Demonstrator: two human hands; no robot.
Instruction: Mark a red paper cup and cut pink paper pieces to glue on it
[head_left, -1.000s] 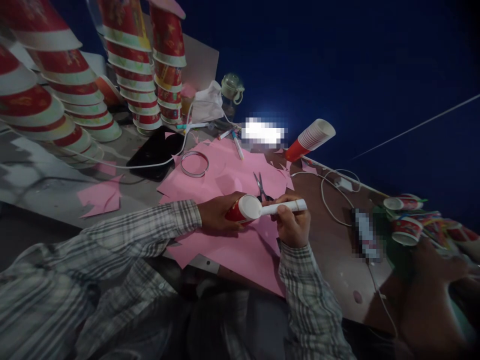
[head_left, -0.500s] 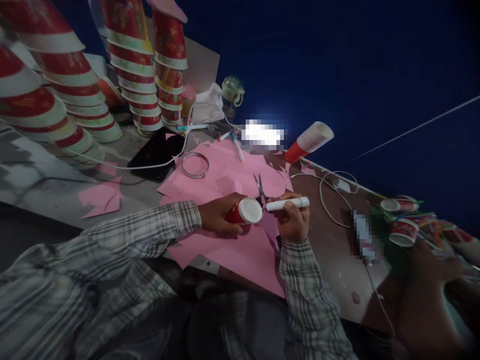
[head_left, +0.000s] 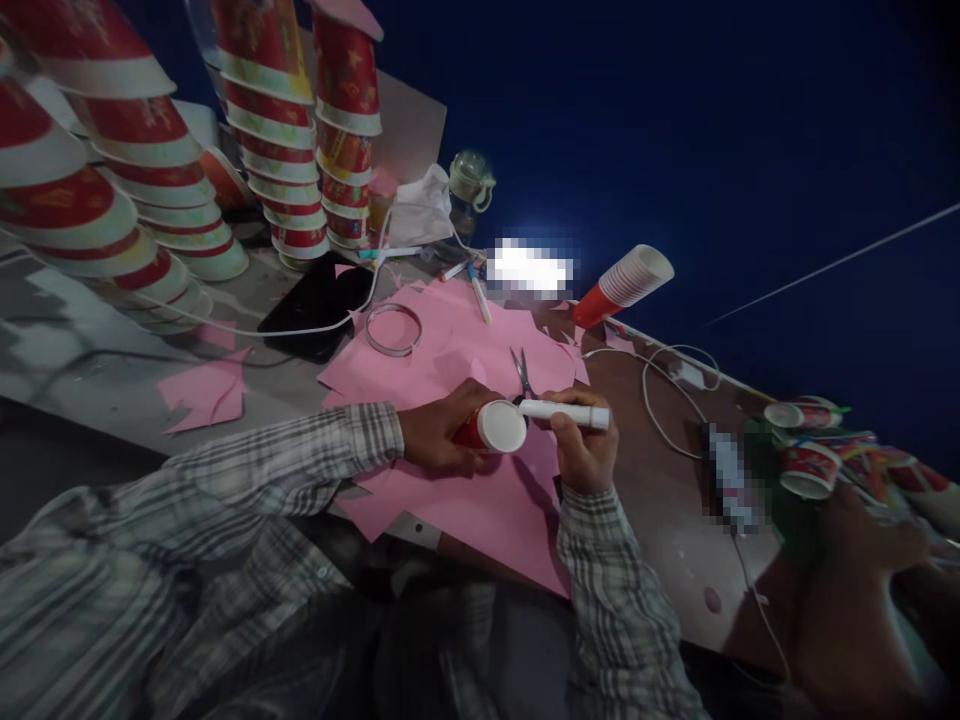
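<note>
A red paper cup (head_left: 502,427) is in my left hand (head_left: 441,428), its round white end facing up toward me and its side wrapped by my fingers and thumb. My right hand (head_left: 589,452) grips a thick white marker (head_left: 568,414), held nearly level. The marker's left end is at the cup's right rim; whether they touch, I cannot tell. Just beyond the marker, scissors (head_left: 520,368) lie with their blades pointing away, handles partly hidden. Both hands are above sheets of pink paper (head_left: 457,510).
Tall stacks of red and white cups (head_left: 281,150) stand at left. A black phone-like slab (head_left: 319,305) and a ring (head_left: 394,330) lie nearer. A tilted cup stack (head_left: 626,285), cables and another person's arm (head_left: 862,600) are at right.
The marker has moved left, bringing its end to the cup's rim. My left hand still holds the cup, which has turned slightly. The whole view has shifted a little.
</note>
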